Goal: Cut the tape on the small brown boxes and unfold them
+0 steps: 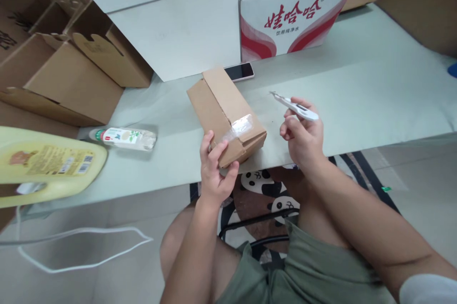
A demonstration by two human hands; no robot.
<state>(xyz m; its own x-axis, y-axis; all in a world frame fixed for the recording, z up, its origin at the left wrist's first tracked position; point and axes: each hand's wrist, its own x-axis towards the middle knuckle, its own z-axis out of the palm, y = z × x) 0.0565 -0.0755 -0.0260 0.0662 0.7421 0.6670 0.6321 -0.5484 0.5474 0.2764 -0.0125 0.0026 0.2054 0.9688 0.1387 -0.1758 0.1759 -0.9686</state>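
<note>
A small brown cardboard box lies on the pale green table, its near end sealed with clear tape. My left hand grips the box's near left corner, fingers wrapped over the edge. To the right of the box, my right hand is closed on a white utility knife, held above the table with its blade tip pointing left toward the box, a short gap away.
A phone lies behind the box. Large white boxes and a red-printed carton stand at the back. Open brown cartons sit at the left. A small bottle and a yellow jug lie at the left.
</note>
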